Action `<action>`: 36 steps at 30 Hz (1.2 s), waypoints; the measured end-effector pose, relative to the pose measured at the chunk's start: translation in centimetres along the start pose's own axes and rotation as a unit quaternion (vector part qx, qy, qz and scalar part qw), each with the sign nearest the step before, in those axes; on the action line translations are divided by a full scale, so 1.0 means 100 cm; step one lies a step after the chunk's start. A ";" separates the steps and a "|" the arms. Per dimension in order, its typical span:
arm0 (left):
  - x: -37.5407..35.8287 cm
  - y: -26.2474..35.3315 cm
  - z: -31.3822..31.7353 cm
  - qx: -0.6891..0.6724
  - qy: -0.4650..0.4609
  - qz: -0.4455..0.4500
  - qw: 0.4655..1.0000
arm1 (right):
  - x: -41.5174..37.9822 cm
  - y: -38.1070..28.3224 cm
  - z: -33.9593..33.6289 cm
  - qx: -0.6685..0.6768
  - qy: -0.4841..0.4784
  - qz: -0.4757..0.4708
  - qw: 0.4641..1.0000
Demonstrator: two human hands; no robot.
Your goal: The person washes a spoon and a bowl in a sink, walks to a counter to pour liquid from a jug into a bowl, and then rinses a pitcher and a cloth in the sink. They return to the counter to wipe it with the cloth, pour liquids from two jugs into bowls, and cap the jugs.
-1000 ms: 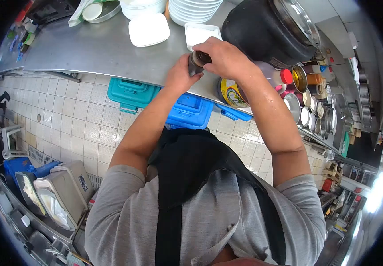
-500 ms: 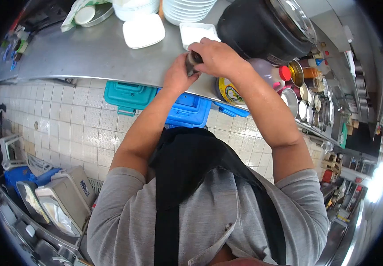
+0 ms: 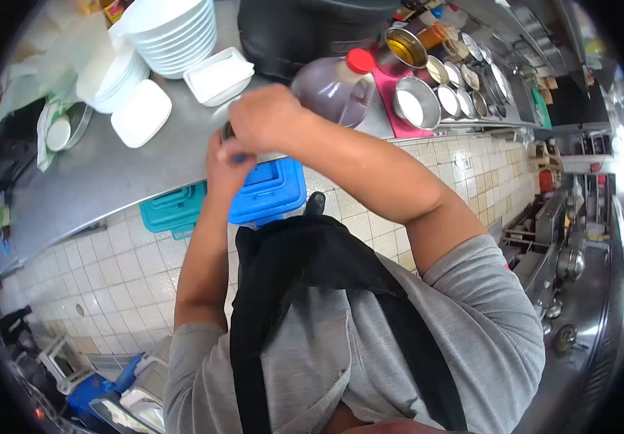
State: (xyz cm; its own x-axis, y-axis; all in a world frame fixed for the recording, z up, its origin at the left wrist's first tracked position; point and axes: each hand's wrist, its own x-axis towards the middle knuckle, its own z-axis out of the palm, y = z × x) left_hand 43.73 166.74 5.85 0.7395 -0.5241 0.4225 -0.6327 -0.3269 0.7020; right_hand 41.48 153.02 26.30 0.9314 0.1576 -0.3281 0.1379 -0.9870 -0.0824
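Observation:
My left hand [image 3: 219, 170] and my right hand [image 3: 265, 119] meet at the front edge of a steel counter [image 3: 109, 181]. Between them is a small dark jar [image 3: 227, 132]. The left hand grips its body from below and the right hand covers its top. Only a sliver of the jar shows between the fingers. A purple-brown jug with a red cap [image 3: 330, 87] lies just right of my right hand.
On the counter are a stack of white bowls [image 3: 171, 32], white square dishes [image 3: 140, 112], a big black pot [image 3: 297, 29] and several round metal containers [image 3: 417, 101]. A blue crate [image 3: 268, 192] and a teal crate [image 3: 174, 210] sit under the counter on the tiled floor.
The view has swung round, so the counter now lies upper left. Both hands stay closed on the jar, which is more hidden under my right hand than before.

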 end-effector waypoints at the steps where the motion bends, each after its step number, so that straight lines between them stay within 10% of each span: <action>1: -0.008 0.019 -0.006 -0.003 -0.005 0.007 1.000 | -0.009 0.004 0.008 0.021 0.019 -0.045 0.999; 3: -0.024 0.071 -0.021 -0.320 0.003 -0.149 0.936 | -0.038 0.019 0.034 0.076 0.095 -0.117 0.986; 5: -0.043 0.078 -0.022 -0.302 -0.034 -0.162 0.939 | -0.064 0.021 0.042 0.123 0.174 -0.198 0.957; 9: -0.051 0.107 -0.024 -0.317 -0.127 -0.131 0.931 | -0.112 0.028 0.037 0.154 0.048 -0.048 0.986; 11: -0.050 0.130 -0.015 -0.347 -0.136 -0.138 0.917 | -0.129 0.048 0.059 0.273 0.247 -0.240 0.898; 16: -0.031 0.193 0.034 -0.323 -0.141 -0.117 0.929 | -0.183 0.074 0.085 0.343 0.347 -0.137 0.862; 19: -0.019 0.230 0.079 -0.262 -0.080 -0.091 0.958 | -0.230 0.088 0.099 0.416 0.370 0.019 0.831; 23: -0.014 0.290 0.119 -0.417 -0.222 -0.087 0.877 | -0.308 0.160 0.089 0.404 0.325 -0.121 0.846; 25: -0.010 0.320 0.145 -0.334 -0.348 0.052 0.874 | -0.338 0.183 0.094 0.462 0.286 -0.150 0.826; 31: -0.010 0.383 0.232 -0.358 -0.221 -0.010 0.907 | -0.397 0.200 0.119 0.321 0.456 0.151 0.816; 36: 0.016 0.400 0.239 -0.405 -0.401 0.025 0.821 | -0.429 0.256 0.100 0.570 0.297 -0.044 0.765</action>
State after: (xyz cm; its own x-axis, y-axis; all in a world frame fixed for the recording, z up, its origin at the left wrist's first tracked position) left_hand 14.06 134.02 20.90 0.1231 -0.9767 0.1761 -0.0572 0.1701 0.9838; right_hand 1.66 121.27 28.92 0.9706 -0.1547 0.1841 0.1416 -0.2510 -0.9576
